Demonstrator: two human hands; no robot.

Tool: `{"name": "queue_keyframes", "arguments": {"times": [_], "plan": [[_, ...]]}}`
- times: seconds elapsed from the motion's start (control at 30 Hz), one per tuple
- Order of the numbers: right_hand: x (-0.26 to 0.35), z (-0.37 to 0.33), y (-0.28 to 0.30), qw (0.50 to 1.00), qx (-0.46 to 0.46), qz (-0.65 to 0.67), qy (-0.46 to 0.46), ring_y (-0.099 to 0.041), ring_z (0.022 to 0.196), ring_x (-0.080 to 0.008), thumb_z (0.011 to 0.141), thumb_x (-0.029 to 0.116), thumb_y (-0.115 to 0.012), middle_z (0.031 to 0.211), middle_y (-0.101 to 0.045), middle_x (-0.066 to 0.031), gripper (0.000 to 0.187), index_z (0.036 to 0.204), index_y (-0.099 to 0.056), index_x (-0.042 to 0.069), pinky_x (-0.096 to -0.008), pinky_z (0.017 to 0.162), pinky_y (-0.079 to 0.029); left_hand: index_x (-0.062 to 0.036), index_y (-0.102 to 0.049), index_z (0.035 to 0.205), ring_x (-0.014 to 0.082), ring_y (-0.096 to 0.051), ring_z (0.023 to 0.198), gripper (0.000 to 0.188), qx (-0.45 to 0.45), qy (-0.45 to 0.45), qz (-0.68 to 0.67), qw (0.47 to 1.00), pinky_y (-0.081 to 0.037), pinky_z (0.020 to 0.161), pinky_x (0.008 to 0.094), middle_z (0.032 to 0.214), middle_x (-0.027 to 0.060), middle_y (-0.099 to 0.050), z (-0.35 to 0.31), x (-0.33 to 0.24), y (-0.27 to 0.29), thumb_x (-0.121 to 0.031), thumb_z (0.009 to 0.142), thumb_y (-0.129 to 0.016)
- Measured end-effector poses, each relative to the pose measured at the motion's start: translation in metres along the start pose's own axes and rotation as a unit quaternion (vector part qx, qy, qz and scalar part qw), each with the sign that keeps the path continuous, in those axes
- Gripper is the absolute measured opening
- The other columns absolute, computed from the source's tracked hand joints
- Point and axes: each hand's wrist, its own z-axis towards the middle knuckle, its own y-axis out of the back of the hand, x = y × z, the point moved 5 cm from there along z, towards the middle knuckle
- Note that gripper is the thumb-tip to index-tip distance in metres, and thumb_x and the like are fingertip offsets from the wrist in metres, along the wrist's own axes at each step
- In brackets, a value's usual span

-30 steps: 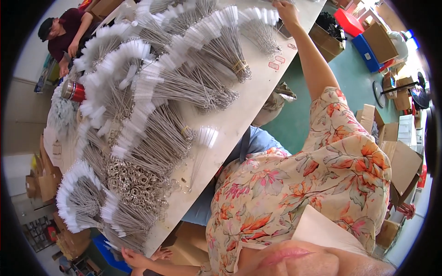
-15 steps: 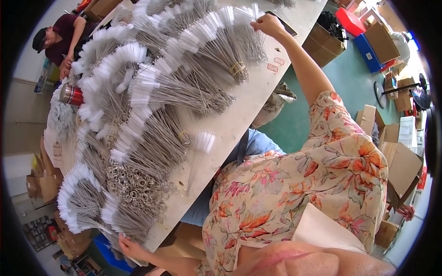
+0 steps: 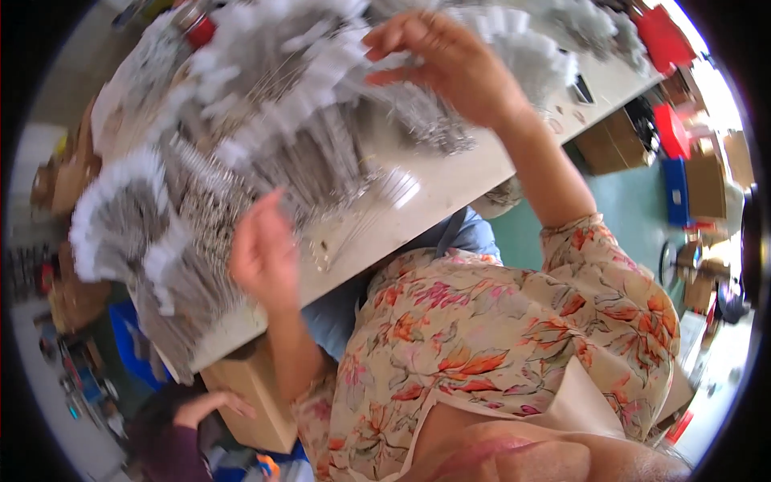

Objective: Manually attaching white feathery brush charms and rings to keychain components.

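Observation:
Bundles of thin wire brushes (image 3: 309, 153) with white bristle heads cover much of the table (image 3: 474, 177). My right hand (image 3: 450, 64) hangs above the far bundles, its thumb and fingers apart with nothing seen between them. Over the nearer bundles at the left, my left hand (image 3: 265, 253) is smeared by motion, so its fingers do not show clearly. To its left stands a fanned, curved bundle of brushes (image 3: 120, 217). A few loose brushes (image 3: 393, 193) lie by the table's near edge, between my two hands.
At the far left is a red jar (image 3: 195, 26); a dark flat object (image 3: 582, 90) lies toward the right end. Cardboard boxes (image 3: 610, 140) and a blue bin (image 3: 676, 191) stand on the floor at right. Another person's hand (image 3: 237, 403) rests at a box at lower left.
My right hand has left the far brush heads and come leftward, its fingers spreading. My left hand has risen from the near left corner over the bundles. The view has turned; the other person now shows lower left.

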Motion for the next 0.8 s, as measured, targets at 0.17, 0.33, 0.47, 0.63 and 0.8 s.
{"name": "queue_keyframes", "arguments": {"times": [0.17,0.33,0.47,0.63,0.8], "plan": [[-0.060,-0.023,-0.110,0.984,0.106,-0.054,-0.129,-0.049,0.099,-0.0122,0.092,0.019,-0.049,0.108,-0.053,-0.0056,0.025,0.112,-0.054,0.005,-0.0280,0.077,-0.045,0.0008,-0.056,0.105,0.0070,-0.050,0.063,0.018,0.006,-0.154,0.137,0.978,-0.042,0.051,0.0193,0.082,0.0044,-0.054,0.019,0.000,-0.042,-0.002,0.087,-0.051],[-0.052,-0.034,-0.088,0.979,0.059,-0.186,0.052,-0.050,0.104,-0.0176,0.089,0.027,-0.055,0.116,-0.052,-0.0120,0.034,0.115,-0.057,0.007,-0.0285,0.085,-0.043,0.0005,-0.052,0.098,0.0190,-0.057,0.083,0.015,-0.089,-0.320,0.174,0.927,-0.052,0.070,0.0259,0.106,0.0111,-0.044,-0.001,-0.016,-0.013,0.001,0.084,-0.056],[-0.115,-0.051,-0.090,0.949,0.010,0.191,-0.252,-0.058,0.084,-0.0144,0.093,0.026,-0.047,0.089,-0.061,-0.0043,0.028,0.105,-0.059,0.003,-0.0263,0.079,-0.047,0.0001,-0.058,0.097,0.0215,-0.057,0.091,0.022,-0.049,-0.326,0.160,0.930,-0.054,0.076,0.0291,0.108,0.0128,-0.045,-0.019,0.012,-0.029,0.008,0.076,-0.061],[-0.128,-0.054,-0.091,0.860,-0.109,0.392,-0.309,-0.054,0.070,-0.0098,0.094,0.023,-0.046,0.081,-0.059,-0.0004,0.022,0.100,-0.054,0.003,-0.0225,0.066,-0.047,-0.0022,-0.064,0.098,0.0235,-0.050,0.099,0.034,0.047,-0.410,0.351,0.841,-0.045,0.082,0.0349,0.110,0.0117,-0.045,-0.034,-0.002,-0.029,0.004,0.065,-0.071],[-0.089,-0.053,-0.107,0.939,0.213,0.018,-0.269,-0.048,0.061,-0.0063,0.092,0.018,-0.049,0.075,-0.057,0.0013,0.020,0.096,-0.061,0.002,-0.0195,0.055,-0.038,-0.0059,-0.037,0.131,0.0229,-0.044,0.110,0.081,-0.041,-0.283,0.157,0.945,-0.042,0.083,0.0347,0.126,0.0120,-0.038,0.003,-0.028,0.029,-0.020,0.063,-0.079]]}}
